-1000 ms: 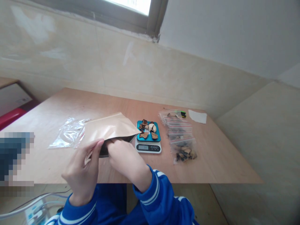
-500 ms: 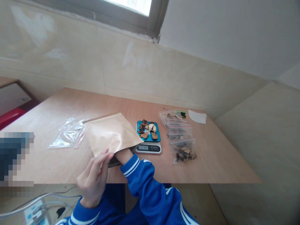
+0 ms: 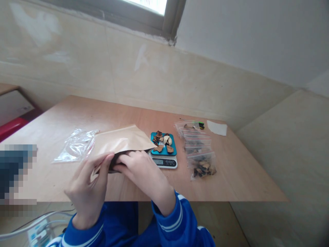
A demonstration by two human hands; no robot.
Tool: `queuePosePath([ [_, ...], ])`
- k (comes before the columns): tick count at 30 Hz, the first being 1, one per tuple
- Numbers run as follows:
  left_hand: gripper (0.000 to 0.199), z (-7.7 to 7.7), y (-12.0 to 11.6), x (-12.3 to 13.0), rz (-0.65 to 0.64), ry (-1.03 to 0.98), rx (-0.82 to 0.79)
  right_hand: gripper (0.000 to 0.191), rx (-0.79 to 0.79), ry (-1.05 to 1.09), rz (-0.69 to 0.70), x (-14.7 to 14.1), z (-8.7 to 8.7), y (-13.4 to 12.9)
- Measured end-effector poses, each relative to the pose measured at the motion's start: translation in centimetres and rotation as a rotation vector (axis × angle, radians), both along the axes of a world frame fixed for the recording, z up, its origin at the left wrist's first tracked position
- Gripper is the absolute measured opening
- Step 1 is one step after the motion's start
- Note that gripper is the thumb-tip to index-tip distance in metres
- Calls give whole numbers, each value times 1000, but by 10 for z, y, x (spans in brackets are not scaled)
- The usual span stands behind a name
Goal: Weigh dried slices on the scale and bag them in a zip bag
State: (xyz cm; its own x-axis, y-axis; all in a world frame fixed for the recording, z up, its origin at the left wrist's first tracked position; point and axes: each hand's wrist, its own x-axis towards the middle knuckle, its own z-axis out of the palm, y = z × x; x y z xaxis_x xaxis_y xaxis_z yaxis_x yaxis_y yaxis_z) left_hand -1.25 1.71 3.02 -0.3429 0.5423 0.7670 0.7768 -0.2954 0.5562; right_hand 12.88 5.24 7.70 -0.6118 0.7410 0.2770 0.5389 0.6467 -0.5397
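A brown paper bag (image 3: 120,137) lies at an angle above the table with its dark mouth towards me. My left hand (image 3: 88,185) pinches the near left edge of that mouth between thumb and fingers. My right hand (image 3: 146,173) is at the opening, knuckles up and fingers curled, their tips hidden inside the bag. Whatever those fingers hold cannot be seen. Just right of the bag stands a digital kitchen scale (image 3: 164,162) with a blue plate. Several dried brown pieces (image 3: 159,148) and pale ones (image 3: 167,140) rest on it; its reading is too small to make out.
Clear zip bags (image 3: 200,147) overlap in a row at the right, the nearest holding dark dried pieces (image 3: 204,168). Behind them are a white paper scrap (image 3: 217,128) and a black-green item (image 3: 201,125). Empty-looking plastic bags (image 3: 74,145) lie left on the wooden table (image 3: 244,178).
My right hand has drawn back out of the bag as far as its fingers. My left hand has shifted left and the bag's mouth has tilted up, showing its dark inside.
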Motion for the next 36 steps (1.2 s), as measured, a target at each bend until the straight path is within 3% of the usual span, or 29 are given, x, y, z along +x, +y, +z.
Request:
queuePosePath([
  [3,12,12,10,-3,-5,-125,-29,23,86,194,15,19,20,-16],
  [6,20,26,21,-8,24,-195,-77,16,145,508,-105,48,23,-20],
  [8,23,38,30,-10,60,-218,-134,15,183,566,-278,73,14,-12],
  [10,28,49,41,-13,64,-255,-213,14,188,493,-488,100,-3,3],
  [12,32,58,52,-16,53,-257,-246,19,110,436,-700,125,-23,22],
  [15,36,66,68,-19,62,-210,-242,27,-58,373,-820,149,-47,48],
  [21,37,70,82,-23,37,-229,-239,36,-286,389,-703,140,-68,70],
  [25,49,67,83,-23,50,-200,-186,34,-255,283,-692,127,-73,70],
  [30,74,55,85,-29,51,-115,-165,42,-196,261,-810,134,-69,64],
  [36,78,37,84,-41,-54,-132,-218,42,-332,284,-671,135,-71,62],
])
